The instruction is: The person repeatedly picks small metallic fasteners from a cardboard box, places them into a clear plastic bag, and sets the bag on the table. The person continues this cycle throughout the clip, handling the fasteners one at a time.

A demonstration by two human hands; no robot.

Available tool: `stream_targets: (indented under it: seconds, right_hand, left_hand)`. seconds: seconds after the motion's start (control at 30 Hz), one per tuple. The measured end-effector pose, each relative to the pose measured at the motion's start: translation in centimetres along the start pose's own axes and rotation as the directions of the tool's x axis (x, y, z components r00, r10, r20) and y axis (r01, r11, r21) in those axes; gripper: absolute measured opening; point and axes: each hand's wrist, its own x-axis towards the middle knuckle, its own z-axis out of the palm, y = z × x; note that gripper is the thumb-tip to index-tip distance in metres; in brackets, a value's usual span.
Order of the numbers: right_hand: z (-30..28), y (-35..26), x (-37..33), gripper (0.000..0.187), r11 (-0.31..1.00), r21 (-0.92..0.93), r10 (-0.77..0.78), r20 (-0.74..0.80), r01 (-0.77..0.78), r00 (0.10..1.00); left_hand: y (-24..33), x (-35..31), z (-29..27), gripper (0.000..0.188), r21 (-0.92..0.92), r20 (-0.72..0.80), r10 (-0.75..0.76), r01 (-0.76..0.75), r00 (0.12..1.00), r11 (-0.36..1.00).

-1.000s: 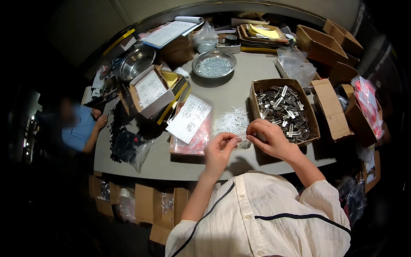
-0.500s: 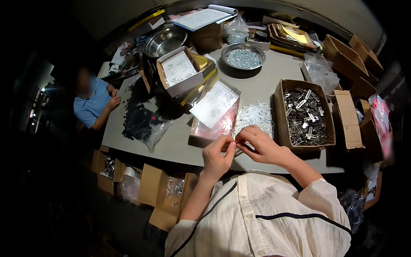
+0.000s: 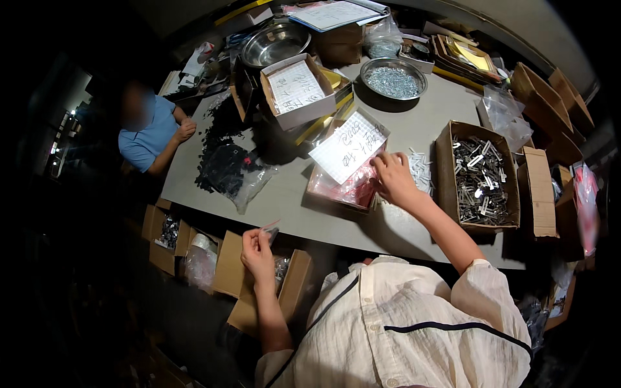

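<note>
My left hand (image 3: 258, 253) is over the open cartons below the table's front edge. Thumb and fingers pinch a small, clear-looking plastic bag (image 3: 272, 233) with a thin red line along it; whatever is inside is too small to make out. My right hand (image 3: 393, 178) reaches over the right side of a shallow box (image 3: 352, 205) of clear and pink plastic bags (image 3: 354, 191). Its fingers are bent and apart, the tips near the bags, and I see nothing held. A handwritten grid-paper sheet (image 3: 346, 147) lies on those bags. White plastic sticks (image 3: 420, 169) are heaped beside the right forearm.
To the right stands a carton (image 3: 446, 194) full of dark and white metal clips. Farther back are a steel bowl (image 3: 393, 79) of small shiny parts and a white box (image 3: 301, 116). A person in blue (image 3: 149, 139) sits at the left beside black pieces (image 3: 220, 171).
My hands have parted. The left moved left and down past the table edge with the small bag; the right moved up to the box of pink bags. The view has shifted slightly.
</note>
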Motion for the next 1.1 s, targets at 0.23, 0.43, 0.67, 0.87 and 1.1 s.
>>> stream_targets:
  seconds: [0.23, 0.43, 0.67, 0.87, 1.1]
  right_hand:
    - [4.5, 3.8, 2.1, 0.015, 0.989, -0.143, -0.032, 0.091, 0.045, 0.995]
    - [-1.2, 3.2, 3.0, 0.012, 0.936, 0.309, 0.143, 0.107, -0.17, 0.984]
    - [-2.8, 2.9, 1.4, 0.032, 0.347, 0.796, 0.395, 0.356, -0.496, 0.847]
    - [-2.3, 1.4, -1.2, 0.027, 0.168, 0.85, 0.333, 0.427, -0.499, 0.841]
    - [-0.8, 4.4, -0.5, 0.029, 0.175, 0.791, 0.496, 0.443, -0.586, 0.747]
  left_hand:
    - [-6.1, -2.2, -3.1, 0.021, 0.273, -0.079, -0.142, 0.159, 0.987, 0.949]
    - [-1.5, -1.8, 1.9, 0.02, 0.222, 0.007, -0.054, 0.051, 0.999, 0.974]
    - [6.6, -0.3, 10.9, 0.036, 0.301, 0.266, 0.297, -0.371, 0.917, 0.878]
    - [12.5, -0.3, 18.6, 0.046, 0.193, 0.472, 0.608, -0.748, 0.638, 0.635]
    - [9.8, 1.8, 20.1, 0.03, 0.304, 0.502, 0.388, -0.578, 0.773, 0.757]
